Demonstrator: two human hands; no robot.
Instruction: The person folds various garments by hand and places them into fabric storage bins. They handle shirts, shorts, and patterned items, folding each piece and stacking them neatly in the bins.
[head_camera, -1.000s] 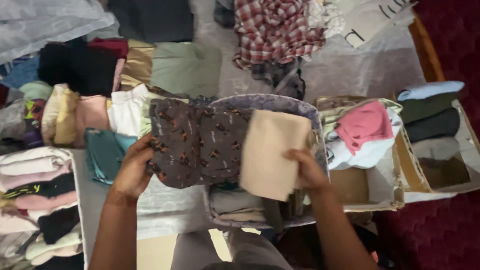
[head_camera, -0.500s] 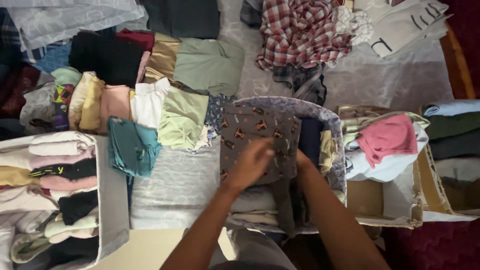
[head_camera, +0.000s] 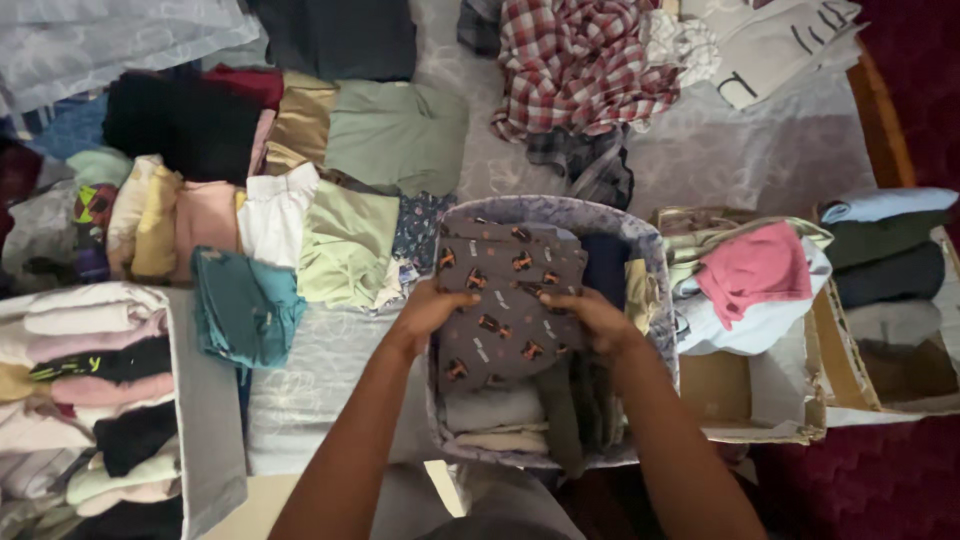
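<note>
Head view showed my left hand (head_camera: 428, 308) and right hand (head_camera: 590, 318) grasping the folded brown patterned garment (head_camera: 505, 310) over the fabric basket (head_camera: 655, 270); uneven pressing could have undone the fold.

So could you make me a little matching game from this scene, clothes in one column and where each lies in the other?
Things:
1. brown patterned folded garment
2. red and white checked shirt
3. pink crumpled garment
4. teal folded garment

Places:
A. in the cardboard box on the right
B. on the bed, left of the basket
C. heaped at the far end of the bed
D. in the grey fabric basket, under both hands

Pairs: 1-D, 2-C, 3-A, 4-B
</note>
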